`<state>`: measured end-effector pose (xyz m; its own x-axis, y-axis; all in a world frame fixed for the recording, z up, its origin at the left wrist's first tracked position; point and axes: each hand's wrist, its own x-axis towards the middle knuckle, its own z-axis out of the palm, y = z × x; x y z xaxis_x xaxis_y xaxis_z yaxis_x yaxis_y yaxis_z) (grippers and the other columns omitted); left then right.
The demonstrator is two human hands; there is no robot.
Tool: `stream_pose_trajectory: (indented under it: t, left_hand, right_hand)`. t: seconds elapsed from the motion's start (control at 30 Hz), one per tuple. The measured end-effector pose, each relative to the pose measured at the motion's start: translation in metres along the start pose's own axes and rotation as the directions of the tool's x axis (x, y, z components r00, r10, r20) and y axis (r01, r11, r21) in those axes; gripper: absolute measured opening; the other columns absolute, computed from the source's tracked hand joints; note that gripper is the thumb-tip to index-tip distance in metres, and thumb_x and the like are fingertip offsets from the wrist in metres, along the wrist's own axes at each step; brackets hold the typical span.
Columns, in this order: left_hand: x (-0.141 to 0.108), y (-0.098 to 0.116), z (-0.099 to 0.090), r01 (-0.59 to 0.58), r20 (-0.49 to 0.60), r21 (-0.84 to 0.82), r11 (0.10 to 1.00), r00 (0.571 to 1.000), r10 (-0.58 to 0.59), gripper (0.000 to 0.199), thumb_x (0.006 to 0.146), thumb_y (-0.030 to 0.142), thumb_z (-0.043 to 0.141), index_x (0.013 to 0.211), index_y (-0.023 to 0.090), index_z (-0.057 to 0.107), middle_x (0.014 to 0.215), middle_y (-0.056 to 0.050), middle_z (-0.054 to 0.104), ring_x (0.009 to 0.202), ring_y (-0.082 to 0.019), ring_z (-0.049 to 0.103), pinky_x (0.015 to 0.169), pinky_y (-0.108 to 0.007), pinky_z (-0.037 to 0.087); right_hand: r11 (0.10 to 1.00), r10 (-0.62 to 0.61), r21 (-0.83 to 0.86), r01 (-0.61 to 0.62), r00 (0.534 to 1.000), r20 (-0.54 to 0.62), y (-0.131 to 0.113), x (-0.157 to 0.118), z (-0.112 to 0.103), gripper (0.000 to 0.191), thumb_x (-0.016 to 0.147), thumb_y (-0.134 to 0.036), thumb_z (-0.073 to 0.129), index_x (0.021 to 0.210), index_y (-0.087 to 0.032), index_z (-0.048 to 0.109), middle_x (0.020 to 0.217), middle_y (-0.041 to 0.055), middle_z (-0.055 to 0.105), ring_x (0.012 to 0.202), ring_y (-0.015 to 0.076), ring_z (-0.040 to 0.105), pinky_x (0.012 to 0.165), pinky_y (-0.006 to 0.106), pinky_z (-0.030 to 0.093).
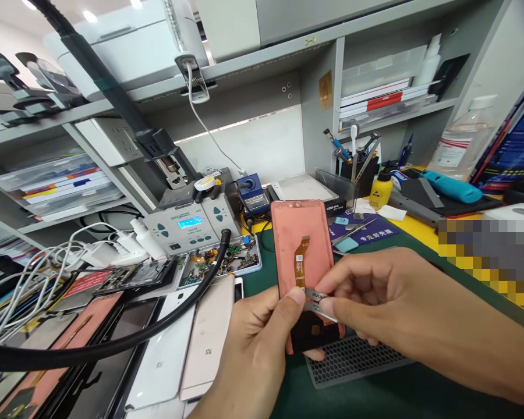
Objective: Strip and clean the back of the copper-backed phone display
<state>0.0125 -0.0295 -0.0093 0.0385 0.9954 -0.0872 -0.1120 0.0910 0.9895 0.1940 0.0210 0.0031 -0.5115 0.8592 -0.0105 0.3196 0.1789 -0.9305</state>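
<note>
Holding a phone panel [318, 244] above the near part of the desk [375, 401], pink back turned toward the head camera, narrow black section at the bottom. Judging by the pose, in the middle of scraping or prying with a silvery printed strip [317, 303], probably a thin blade, at the lower end of a flex cable [298, 265] on that back; impossible to say which of the two. Seems to call next for a flat angle, light pressure and a firm hold on the panel, so as not to nick the cable.

Fingers of the left hand [262, 337] wrapped around the lower left side of the panel, thumb pressed on the back face, a fingertip showing underneath. Unclear whether touching the strip with that thumb, or just beside it. Thumb and forefinger of the right hand [371, 297] pressed together on the strip, with no gap beyond its thickness; other fingers curled in.

Below the panel, a grey perforated mat [353, 364] on the desk. Toward the left edge, a pale gold phone [209, 343] beside a white phone [163, 349], with a black hose [157, 333] crossing above. Farther back, a tray of small parts [247, 270]; near the back edge, a station with a lit display [179, 235]. Toward the back right corner, a yellow bottle [379, 192].
</note>
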Motion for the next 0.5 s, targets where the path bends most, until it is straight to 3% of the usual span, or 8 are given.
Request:
stream_pose_trajectory:
  t: [0.17, 0.33, 0.5]
  left_hand:
    - [-0.0012, 0.0013, -0.0001, -0.008, -0.038, 0.067, 0.998, 0.999, 0.01, 0.045, 0.092, 0.048, 0.067, 0.06, 0.016, 0.067, 0.063, -0.005, 0.072, 0.06, -0.013, 0.06, 0.057, -0.022, 0.051]
    - [-0.0003, -0.0001, -0.0022, 0.012, -0.028, 0.082, 0.997, 1.0, -0.01, 0.04, 0.093, 0.048, 0.065, 0.072, 0.015, 0.074, 0.061, -0.005, 0.071, 0.061, -0.015, 0.064, 0.06, -0.023, 0.052]
    - [0.0022, -0.004, -0.0048, 0.103, -0.003, -0.037, 0.994, 0.995, -0.103, 0.04, 0.093, 0.047, 0.065, 0.084, 0.01, 0.076, 0.071, -0.009, 0.074, 0.055, -0.017, 0.068, 0.056, -0.026, 0.054]
  right_hand:
    - [0.998, 0.041, -0.045, -0.039, 0.998, 0.046, 0.0018, 0.0004, -0.0013, 0.027, 0.095, -0.048, 0.063, 0.095, -0.026, 0.078, 0.075, 0.0023, 0.072, 0.061, 0.0144, 0.058, 0.049, 0.023, 0.04]
    - [0.999, 0.041, -0.019, -0.039, 0.997, 0.068, 0.003, 0.0015, -0.001, 0.026, 0.095, -0.048, 0.062, 0.093, -0.027, 0.077, 0.074, 0.0007, 0.07, 0.06, 0.0129, 0.054, 0.048, 0.023, 0.036]
    - [0.997, -0.014, -0.075, 0.019, 0.998, 0.059, -0.0007, 0.0015, -0.0013, 0.02, 0.094, -0.042, 0.063, 0.088, -0.029, 0.077, 0.073, -0.0004, 0.072, 0.065, 0.0162, 0.061, 0.053, 0.025, 0.043]
